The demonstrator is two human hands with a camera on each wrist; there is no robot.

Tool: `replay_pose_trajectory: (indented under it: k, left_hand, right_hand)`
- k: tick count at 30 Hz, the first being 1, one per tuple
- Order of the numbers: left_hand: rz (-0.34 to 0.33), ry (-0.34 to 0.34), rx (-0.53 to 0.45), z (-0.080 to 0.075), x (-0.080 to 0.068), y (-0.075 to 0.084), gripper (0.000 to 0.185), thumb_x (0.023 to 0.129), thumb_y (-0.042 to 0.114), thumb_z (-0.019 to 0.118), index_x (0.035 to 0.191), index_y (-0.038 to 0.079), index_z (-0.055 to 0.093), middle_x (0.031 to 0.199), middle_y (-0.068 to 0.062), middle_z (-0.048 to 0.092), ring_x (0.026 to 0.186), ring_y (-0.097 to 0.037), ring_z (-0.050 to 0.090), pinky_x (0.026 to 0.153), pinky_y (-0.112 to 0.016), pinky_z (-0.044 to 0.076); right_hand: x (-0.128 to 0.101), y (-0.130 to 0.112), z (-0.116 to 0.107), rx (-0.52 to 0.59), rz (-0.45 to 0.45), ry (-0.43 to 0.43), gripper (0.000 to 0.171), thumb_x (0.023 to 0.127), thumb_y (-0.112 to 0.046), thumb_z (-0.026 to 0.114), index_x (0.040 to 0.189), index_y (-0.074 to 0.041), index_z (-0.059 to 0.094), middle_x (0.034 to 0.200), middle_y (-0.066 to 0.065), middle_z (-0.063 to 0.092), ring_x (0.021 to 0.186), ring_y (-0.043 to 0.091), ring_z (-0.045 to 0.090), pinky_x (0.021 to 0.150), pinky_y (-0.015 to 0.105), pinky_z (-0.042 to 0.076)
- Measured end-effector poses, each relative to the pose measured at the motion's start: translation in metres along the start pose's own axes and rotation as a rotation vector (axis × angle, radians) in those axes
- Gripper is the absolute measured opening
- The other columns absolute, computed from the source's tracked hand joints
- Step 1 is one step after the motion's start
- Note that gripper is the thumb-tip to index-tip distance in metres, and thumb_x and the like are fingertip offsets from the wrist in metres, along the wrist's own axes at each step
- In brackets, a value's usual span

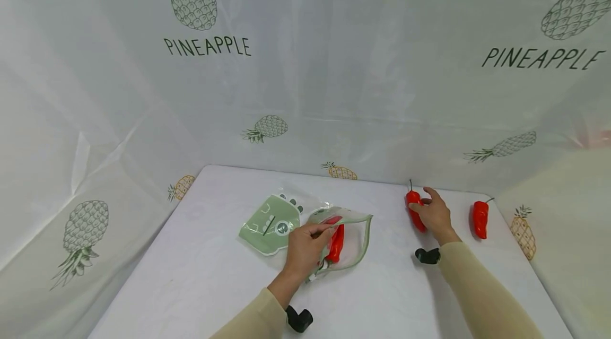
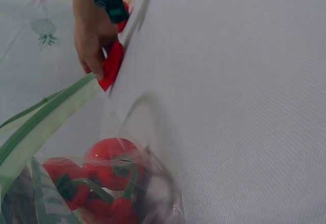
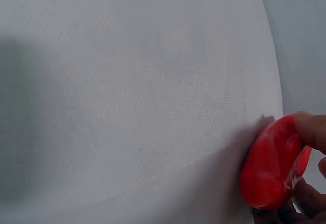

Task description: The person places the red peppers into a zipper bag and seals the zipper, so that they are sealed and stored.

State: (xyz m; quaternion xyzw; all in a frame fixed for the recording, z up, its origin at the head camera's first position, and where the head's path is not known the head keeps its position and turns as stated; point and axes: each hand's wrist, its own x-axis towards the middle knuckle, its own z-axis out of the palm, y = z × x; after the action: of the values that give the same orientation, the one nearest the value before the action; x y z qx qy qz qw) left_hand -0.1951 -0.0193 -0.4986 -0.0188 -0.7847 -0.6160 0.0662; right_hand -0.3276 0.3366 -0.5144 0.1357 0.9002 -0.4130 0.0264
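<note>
My left hand (image 1: 305,249) pinches the open rim of a clear zip bag (image 1: 350,243) with a green edge, lying mid-table. Red peppers (image 2: 109,175) with green stems sit inside the bag. My right hand (image 1: 433,214) grips another red pepper (image 1: 414,210) on the table, further right; in the right wrist view its fingers (image 3: 311,132) curl around that pepper (image 3: 274,163). A third red pepper (image 1: 480,218) lies alone near the right edge.
A second, pale green printed bag (image 1: 271,224) lies flat just left of the open one. The white table (image 1: 229,286) is backed by a pineapple-print sheet (image 1: 305,74) on three sides.
</note>
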Motion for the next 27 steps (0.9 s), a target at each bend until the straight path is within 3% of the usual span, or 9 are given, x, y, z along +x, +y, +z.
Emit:
replay_pose_trajectory:
  k: [10, 20, 27]
  left_hand:
    - [0.001, -0.007, 0.005, -0.001, -0.002, 0.003, 0.016, 0.098, 0.026, 0.076, 0.11, 0.02, 0.085, 0.098, 0.003, 0.077, 0.08, -0.013, 0.062, 0.058, -0.019, 0.054]
    - [0.0, 0.001, 0.018, 0.001, -0.001, 0.005, 0.016, 0.098, 0.027, 0.077, 0.109, 0.019, 0.085, 0.106, 0.002, 0.079, 0.086, -0.011, 0.065, 0.069, -0.02, 0.059]
    - [0.011, 0.007, 0.036, 0.002, -0.001, 0.006, 0.015, 0.097, 0.025, 0.078, 0.109, 0.019, 0.085, 0.107, 0.002, 0.08, 0.089, -0.009, 0.068, 0.071, -0.019, 0.059]
  right_hand:
    - [-0.012, 0.0, -0.006, 0.044, -0.004, -0.033, 0.089, 0.103, -0.025, 0.066, 0.168, -0.004, 0.01, 0.151, 0.037, 0.044, 0.133, 0.051, 0.049, 0.106, 0.06, 0.053]
    - [-0.032, 0.001, -0.005, 0.1, 0.0, -0.035, 0.087, 0.104, -0.028, 0.066, 0.169, -0.007, 0.013, 0.151, 0.034, 0.041, 0.13, 0.047, 0.049, 0.105, 0.056, 0.055]
    - [-0.047, 0.002, -0.001, 0.166, -0.027, -0.056, 0.082, 0.104, -0.031, 0.066, 0.168, -0.008, 0.02, 0.152, 0.033, 0.04, 0.125, 0.044, 0.054, 0.097, 0.047, 0.061]
